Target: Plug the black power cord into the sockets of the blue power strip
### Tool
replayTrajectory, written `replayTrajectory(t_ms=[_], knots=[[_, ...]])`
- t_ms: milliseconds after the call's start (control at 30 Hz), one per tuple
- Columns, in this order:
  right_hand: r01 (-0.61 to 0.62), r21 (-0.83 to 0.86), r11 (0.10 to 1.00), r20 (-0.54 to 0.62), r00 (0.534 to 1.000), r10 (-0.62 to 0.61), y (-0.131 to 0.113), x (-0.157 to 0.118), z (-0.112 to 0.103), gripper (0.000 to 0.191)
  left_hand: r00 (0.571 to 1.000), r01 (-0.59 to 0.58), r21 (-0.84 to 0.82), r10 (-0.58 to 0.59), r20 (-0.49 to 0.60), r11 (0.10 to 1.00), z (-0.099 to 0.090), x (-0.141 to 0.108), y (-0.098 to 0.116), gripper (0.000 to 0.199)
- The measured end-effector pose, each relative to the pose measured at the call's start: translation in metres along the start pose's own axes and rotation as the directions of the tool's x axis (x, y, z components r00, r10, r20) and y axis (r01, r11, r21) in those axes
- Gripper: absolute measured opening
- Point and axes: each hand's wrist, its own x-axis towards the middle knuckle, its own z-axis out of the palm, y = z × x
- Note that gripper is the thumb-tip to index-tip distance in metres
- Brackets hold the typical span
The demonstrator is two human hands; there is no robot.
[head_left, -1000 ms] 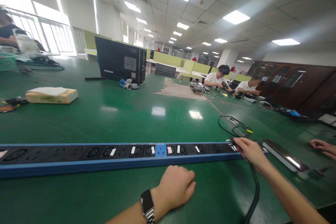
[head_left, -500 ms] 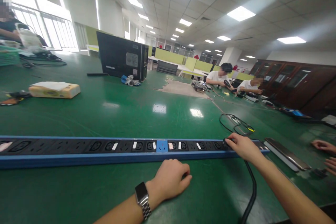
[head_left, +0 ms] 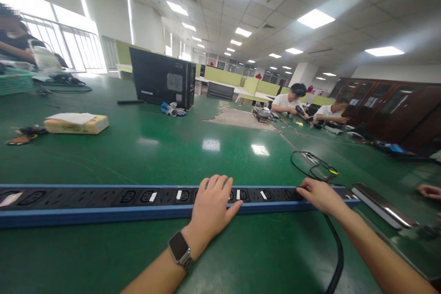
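Note:
A long blue power strip with a row of black sockets, some marked by small white labels, lies across the table in front of me. My left hand, a watch on its wrist, rests palm down over the middle of the strip with its fingers stretched out and thumb apart. It covers several sockets. Near the strip's right end, my right hand is closed on a black plug, mostly hidden by the fingers, at a socket. From beneath that hand a thick black cable hangs down toward me.
Right of the strip lies a flat metallic bar, and another person's hand is beyond it. A coiled black cable sits behind. Farther back are a tissue pack, gloves, a black computer case and people working.
My left hand has moved up from the table in front of the strip onto its middle, its fingers stretching out. The right hand stays at the same spot on the strip.

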Motion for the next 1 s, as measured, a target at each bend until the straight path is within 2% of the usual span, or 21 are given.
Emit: replayTrajectory(t_ms=[133,333,500,600,700,733,800,867,933,1000], knots=[[-0.008,0.002,1.000,-0.038,0.999,0.008,-0.004,-0.007,0.008,0.030,0.995,0.032,0.071,-0.038,0.091,0.997,0.005,-0.001,-0.010,0.055],[-0.046,-0.009,0.999,-0.054,0.997,0.045,-0.004,-0.015,0.013,0.030,0.994,0.029,0.074,-0.037,0.105,0.997,0.005,-0.004,-0.009,0.056],[-0.014,0.025,1.000,-0.054,0.998,0.015,-0.002,-0.015,0.016,0.033,0.992,0.046,0.067,-0.053,0.111,0.997,0.005,-0.002,-0.010,0.056],[-0.048,0.058,0.997,-0.175,0.983,0.057,0.002,-0.016,0.002,0.039,0.991,0.054,0.072,-0.062,0.120,0.996,0.005,0.001,-0.010,0.056],[-0.107,0.090,0.990,-0.380,0.915,0.133,0.014,-0.012,-0.028,0.046,0.990,0.048,0.076,-0.058,0.129,0.996,0.005,0.002,-0.011,0.055],[-0.100,0.095,0.990,-0.402,0.906,0.130,0.021,-0.009,-0.038,0.047,0.990,0.044,0.075,-0.054,0.133,0.996,0.005,0.002,-0.011,0.055],[-0.094,0.078,0.992,-0.342,0.932,0.116,0.037,-0.001,-0.051,0.046,0.989,0.038,0.072,-0.048,0.140,0.997,0.005,0.002,-0.011,0.054],[-0.104,0.045,0.994,-0.222,0.969,0.111,0.056,0.005,-0.051,0.043,0.989,0.037,0.070,-0.046,0.143,0.997,0.004,0.002,-0.012,0.054],[-0.122,0.027,0.992,-0.144,0.982,0.124,0.076,0.007,-0.039,0.039,0.989,0.037,0.069,-0.046,0.142,0.997,0.004,0.002,-0.011,0.054],[-0.134,0.030,0.991,-0.130,0.982,0.136,0.093,0.005,-0.023,0.037,0.989,0.038,0.072,-0.048,0.137,0.997,0.004,0.002,-0.011,0.054]])
